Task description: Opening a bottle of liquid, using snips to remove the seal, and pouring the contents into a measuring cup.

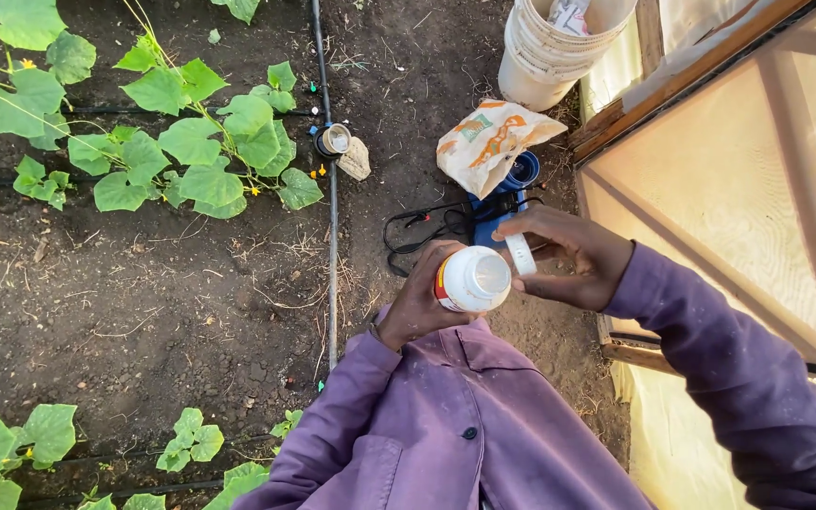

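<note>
Left hand (419, 300): wrapped around the white bottle (472, 280), held at chest height, mouth toward the camera.
Right hand (569, 257): pinching the white cap (520, 253) edge-on, just right of the bottle mouth.
Bottle axis: pointing up at the viewer, tilted slightly.
Cap to mouth: just beside the upper right rim, almost touching.
Below: blue container (514, 189), printed bag (493, 140), bare soil (144, 293).

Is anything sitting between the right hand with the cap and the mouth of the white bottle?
Nothing visible does. The right hand holds the white cap just beside the open white bottle, which the left hand grips. Only air shows between cap and bottle mouth.
</note>
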